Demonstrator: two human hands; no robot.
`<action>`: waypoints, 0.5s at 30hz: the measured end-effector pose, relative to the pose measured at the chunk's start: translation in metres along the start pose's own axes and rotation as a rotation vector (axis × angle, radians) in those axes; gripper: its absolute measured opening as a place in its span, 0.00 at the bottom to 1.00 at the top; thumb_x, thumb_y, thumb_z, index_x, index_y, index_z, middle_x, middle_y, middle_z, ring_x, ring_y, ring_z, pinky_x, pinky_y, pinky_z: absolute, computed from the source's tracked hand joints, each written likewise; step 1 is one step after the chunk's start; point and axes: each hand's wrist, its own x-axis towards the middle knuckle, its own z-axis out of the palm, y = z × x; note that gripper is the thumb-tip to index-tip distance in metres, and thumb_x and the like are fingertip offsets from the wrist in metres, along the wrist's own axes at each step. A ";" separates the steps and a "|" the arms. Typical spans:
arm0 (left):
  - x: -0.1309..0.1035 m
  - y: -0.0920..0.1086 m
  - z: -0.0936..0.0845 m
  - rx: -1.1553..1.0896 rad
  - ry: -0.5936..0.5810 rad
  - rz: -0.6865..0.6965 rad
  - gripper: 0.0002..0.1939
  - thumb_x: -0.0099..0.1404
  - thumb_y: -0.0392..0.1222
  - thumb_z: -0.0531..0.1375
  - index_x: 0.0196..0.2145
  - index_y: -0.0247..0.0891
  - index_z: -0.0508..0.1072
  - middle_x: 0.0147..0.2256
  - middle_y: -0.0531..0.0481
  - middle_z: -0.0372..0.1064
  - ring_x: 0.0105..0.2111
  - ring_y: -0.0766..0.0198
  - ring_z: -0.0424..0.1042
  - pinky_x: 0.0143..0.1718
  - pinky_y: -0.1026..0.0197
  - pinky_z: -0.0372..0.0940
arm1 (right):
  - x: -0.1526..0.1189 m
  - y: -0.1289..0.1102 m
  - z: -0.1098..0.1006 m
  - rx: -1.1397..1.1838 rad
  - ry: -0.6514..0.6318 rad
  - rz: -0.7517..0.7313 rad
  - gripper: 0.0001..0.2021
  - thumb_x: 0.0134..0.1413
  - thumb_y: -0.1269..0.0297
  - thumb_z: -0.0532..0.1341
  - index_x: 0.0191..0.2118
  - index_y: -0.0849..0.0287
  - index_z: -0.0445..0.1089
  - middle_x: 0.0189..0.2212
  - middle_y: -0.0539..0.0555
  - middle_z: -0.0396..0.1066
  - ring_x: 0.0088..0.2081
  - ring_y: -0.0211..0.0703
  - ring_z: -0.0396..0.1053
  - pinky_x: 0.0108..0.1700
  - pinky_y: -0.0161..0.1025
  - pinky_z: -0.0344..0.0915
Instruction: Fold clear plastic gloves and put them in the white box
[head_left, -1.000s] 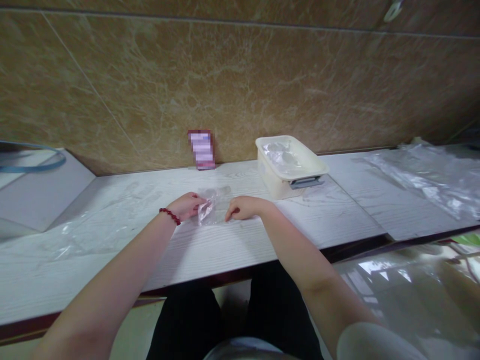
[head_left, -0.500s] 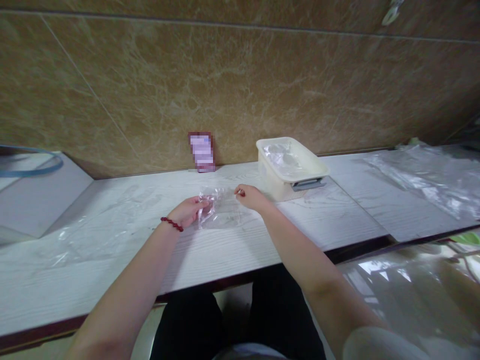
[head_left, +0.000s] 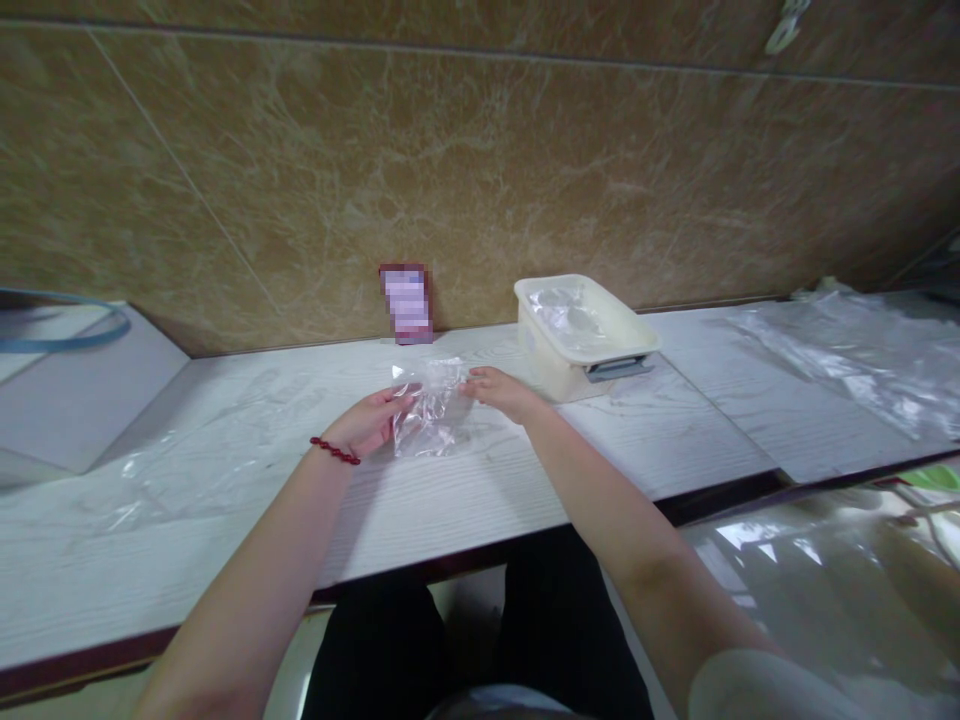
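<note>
**Clear plastic bag (head_left: pixel 429 412) spans the gap between two hands**

From my remote post, through the head camera, I see the left hand (head_left: pixel 367 424) clamped on the bag's left side, thumb over the plastic, a dark red beaded bracelet (head_left: pixel 335 450) at its wrist. The right hand (head_left: pixel 501 390) stands apart from it, fingers at the bag's upper right edge; I cannot tell whether they pinch it. The bag is over the white wood-grain counter (head_left: pixel 450 520), in front of a pixelated, red-edged object (head_left: pixel 408 302) leaning at the tiled wall (head_left: pixel 465 170). Just beyond my right hand sits a cream plastic tub (head_left: pixel 547 352) with a grey latch (head_left: pixel 619 369) and clear plastic inside. More clear sheeting (head_left: pixel 862 350) lies far right.
</note>
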 end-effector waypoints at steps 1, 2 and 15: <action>-0.001 0.001 -0.001 -0.004 -0.013 0.004 0.17 0.54 0.34 0.59 0.43 0.36 0.67 0.36 0.47 0.71 0.32 0.66 0.70 0.34 0.65 0.67 | -0.001 0.000 0.001 0.042 -0.041 -0.012 0.30 0.40 0.59 0.63 0.50 0.61 0.55 0.45 0.58 0.64 0.41 0.38 0.64 0.37 0.32 0.60; -0.001 0.002 -0.002 -0.009 -0.023 0.008 0.17 0.55 0.35 0.59 0.44 0.37 0.66 0.36 0.47 0.71 0.32 0.65 0.70 0.34 0.64 0.66 | -0.002 -0.001 0.002 0.083 -0.087 -0.021 0.29 0.39 0.62 0.64 0.49 0.62 0.56 0.44 0.58 0.65 0.40 0.37 0.64 0.36 0.31 0.60; 0.000 0.003 -0.004 -0.086 0.040 -0.056 0.06 0.55 0.29 0.57 0.32 0.31 0.71 0.27 0.48 0.71 0.26 0.69 0.70 0.29 0.70 0.66 | -0.004 0.000 0.007 0.171 -0.302 0.033 0.07 0.43 0.66 0.61 0.25 0.63 0.63 0.23 0.50 0.66 0.19 0.27 0.60 0.12 0.24 0.39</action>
